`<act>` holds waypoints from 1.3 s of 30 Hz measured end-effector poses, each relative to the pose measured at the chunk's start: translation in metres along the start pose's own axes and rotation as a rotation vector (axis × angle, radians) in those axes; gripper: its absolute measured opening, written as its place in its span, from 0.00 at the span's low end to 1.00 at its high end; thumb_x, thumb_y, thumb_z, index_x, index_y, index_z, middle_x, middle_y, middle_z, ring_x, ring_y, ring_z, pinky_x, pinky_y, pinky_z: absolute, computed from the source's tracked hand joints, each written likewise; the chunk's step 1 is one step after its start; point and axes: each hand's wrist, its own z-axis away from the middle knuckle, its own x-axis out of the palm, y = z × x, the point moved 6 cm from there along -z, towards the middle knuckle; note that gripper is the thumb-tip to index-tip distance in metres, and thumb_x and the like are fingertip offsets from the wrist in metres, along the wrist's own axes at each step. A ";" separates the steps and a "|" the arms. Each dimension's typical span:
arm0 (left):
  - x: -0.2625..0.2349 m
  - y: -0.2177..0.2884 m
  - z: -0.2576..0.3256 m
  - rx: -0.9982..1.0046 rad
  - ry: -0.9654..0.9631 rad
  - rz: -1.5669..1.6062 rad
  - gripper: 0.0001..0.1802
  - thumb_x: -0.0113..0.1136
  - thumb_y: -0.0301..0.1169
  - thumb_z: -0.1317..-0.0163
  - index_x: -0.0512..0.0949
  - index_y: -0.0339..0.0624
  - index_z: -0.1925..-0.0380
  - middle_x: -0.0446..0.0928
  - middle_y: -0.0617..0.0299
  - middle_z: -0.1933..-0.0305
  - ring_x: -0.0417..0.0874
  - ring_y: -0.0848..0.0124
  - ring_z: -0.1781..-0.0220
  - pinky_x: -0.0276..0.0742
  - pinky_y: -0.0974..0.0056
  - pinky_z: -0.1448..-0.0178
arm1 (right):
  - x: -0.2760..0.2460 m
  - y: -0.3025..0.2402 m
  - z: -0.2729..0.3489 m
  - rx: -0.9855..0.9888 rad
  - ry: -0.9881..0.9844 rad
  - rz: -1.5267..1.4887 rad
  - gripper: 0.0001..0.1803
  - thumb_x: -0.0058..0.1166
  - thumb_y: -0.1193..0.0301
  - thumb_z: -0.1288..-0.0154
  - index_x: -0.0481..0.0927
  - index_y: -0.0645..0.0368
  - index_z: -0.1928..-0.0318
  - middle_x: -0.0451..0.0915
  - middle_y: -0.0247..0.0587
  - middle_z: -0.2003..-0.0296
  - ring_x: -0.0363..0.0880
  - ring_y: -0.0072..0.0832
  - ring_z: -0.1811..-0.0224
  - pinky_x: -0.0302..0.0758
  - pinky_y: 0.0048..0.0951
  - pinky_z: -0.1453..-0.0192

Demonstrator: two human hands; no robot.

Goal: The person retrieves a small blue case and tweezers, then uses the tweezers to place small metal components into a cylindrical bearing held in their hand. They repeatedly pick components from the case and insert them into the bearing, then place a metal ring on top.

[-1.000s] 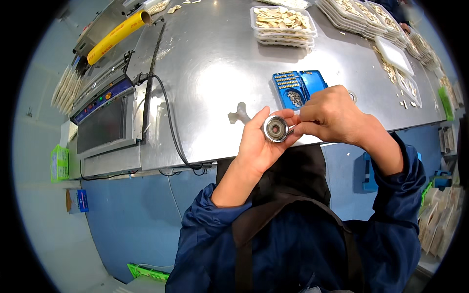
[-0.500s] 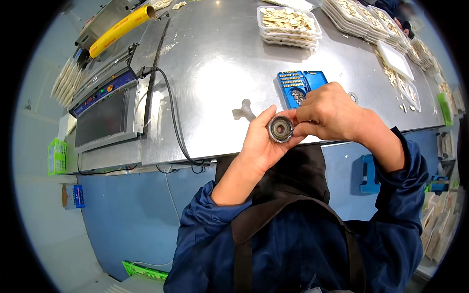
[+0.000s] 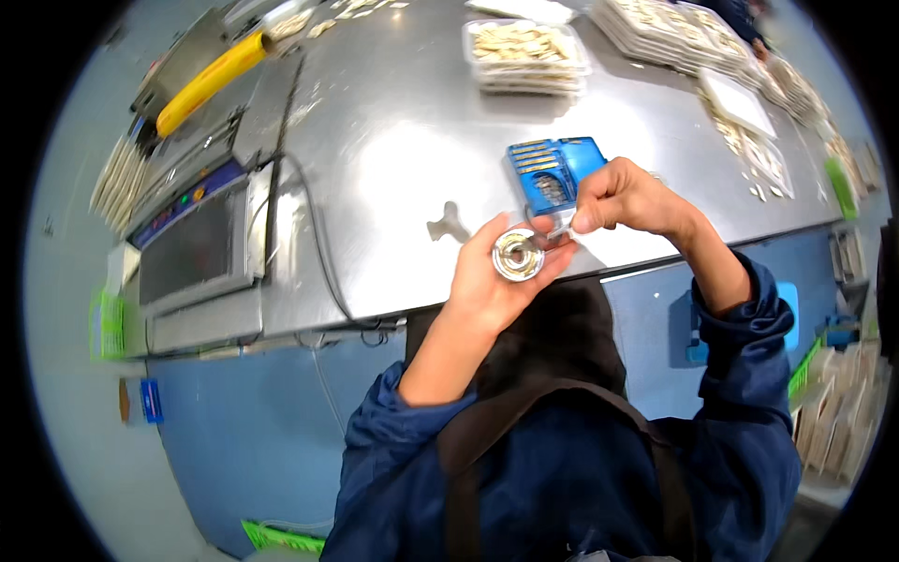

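Centre frame, left hand (image 3: 492, 281) cups round metal part (image 3: 518, 255): rigid, slick, best held by rim; right hand (image 3: 626, 199) pinches it.

Left hand (image 3: 492, 281) raised palm-up over the counter's near edge, fingers curled in a cupped grip. Right hand (image 3: 623, 199) just beside it, fingertips pinched together, wrist bent. Both forearms bare, sleeves pushed to elbows.

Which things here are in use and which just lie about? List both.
In use: round metal part in the left hand; right hand pinching at its rim; open blue case behind.

Lying about: sealing machine, yellow handle, clear trays, small metal piece.
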 end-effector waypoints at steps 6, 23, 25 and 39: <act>-0.013 0.025 0.016 0.064 -0.038 0.066 0.26 0.38 0.41 0.30 0.68 0.21 0.53 0.71 0.33 0.50 0.69 0.41 0.40 0.71 0.49 0.37 | -0.122 0.051 0.075 0.062 0.681 0.366 0.16 0.64 0.62 0.46 0.80 0.61 0.80 0.69 0.29 0.87 0.63 0.17 0.82 0.60 0.24 0.78; -0.028 0.047 0.028 0.177 -0.035 0.076 0.24 0.39 0.39 0.31 0.69 0.21 0.54 0.72 0.34 0.51 0.68 0.40 0.39 0.71 0.49 0.36 | -0.103 0.096 0.101 0.296 0.931 1.004 0.25 0.62 0.48 0.50 0.77 0.60 0.70 0.80 0.44 0.77 0.81 0.39 0.72 0.74 0.35 0.68; -0.028 0.051 0.035 0.193 -0.065 0.107 0.24 0.39 0.39 0.31 0.69 0.21 0.54 0.72 0.34 0.51 0.68 0.41 0.39 0.70 0.49 0.35 | -0.093 0.102 0.086 0.203 0.982 1.037 0.23 0.64 0.52 0.51 0.76 0.59 0.69 0.80 0.44 0.77 0.81 0.39 0.72 0.74 0.35 0.69; -0.045 0.078 0.064 0.383 -0.055 0.240 0.26 0.39 0.41 0.31 0.65 0.23 0.49 0.66 0.34 0.46 0.63 0.41 0.36 0.62 0.46 0.31 | -0.102 0.117 0.054 0.112 1.102 1.263 0.10 0.50 0.63 0.36 0.74 0.57 0.68 0.78 0.44 0.74 0.77 0.44 0.69 0.73 0.43 0.66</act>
